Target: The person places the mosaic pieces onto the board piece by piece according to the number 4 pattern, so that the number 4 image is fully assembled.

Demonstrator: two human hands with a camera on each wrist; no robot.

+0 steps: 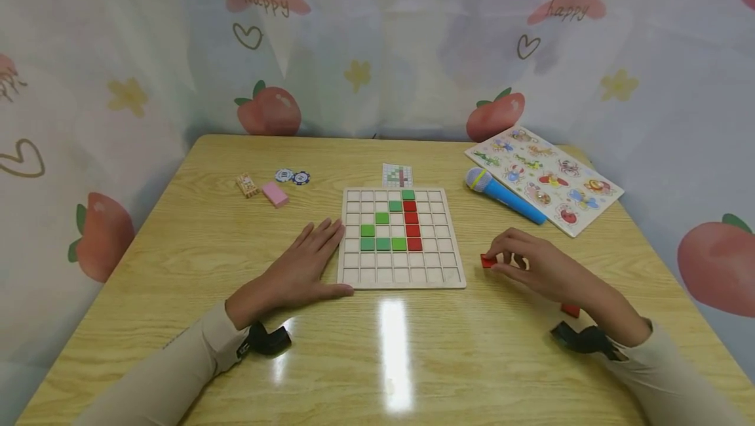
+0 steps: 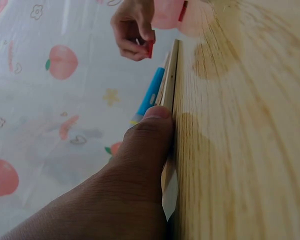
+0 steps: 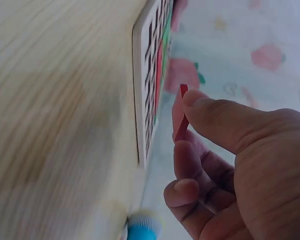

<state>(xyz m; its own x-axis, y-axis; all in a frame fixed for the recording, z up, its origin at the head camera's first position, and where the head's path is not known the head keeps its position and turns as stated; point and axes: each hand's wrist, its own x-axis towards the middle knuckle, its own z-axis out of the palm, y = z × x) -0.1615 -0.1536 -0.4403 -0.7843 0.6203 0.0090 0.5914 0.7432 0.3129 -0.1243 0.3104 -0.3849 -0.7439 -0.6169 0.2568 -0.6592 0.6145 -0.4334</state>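
Note:
My right hand (image 1: 533, 262) pinches a red square tile (image 1: 487, 261) between thumb and fingers, to the right of the grid board. In the right wrist view the tile (image 3: 180, 112) is tilted on edge, clear of the board. My left hand (image 1: 301, 265) lies with straight fingers against the left edge of the wooden grid board (image 1: 401, 276), its thumb at the near corner. Green tiles (image 1: 382, 218) form a stepped outline on the board, and a column of red tiles (image 1: 411, 218) stands beside them. Another red tile (image 1: 570, 310) lies on the table below my right wrist.
Behind the board lies a small pattern card (image 1: 398, 175). A blue toy microphone (image 1: 507, 196) and an animal puzzle board (image 1: 548, 177) are at the back right. Back left are poker chips (image 1: 293, 177), a pink block (image 1: 275, 194) and a small patterned pack (image 1: 247, 185).

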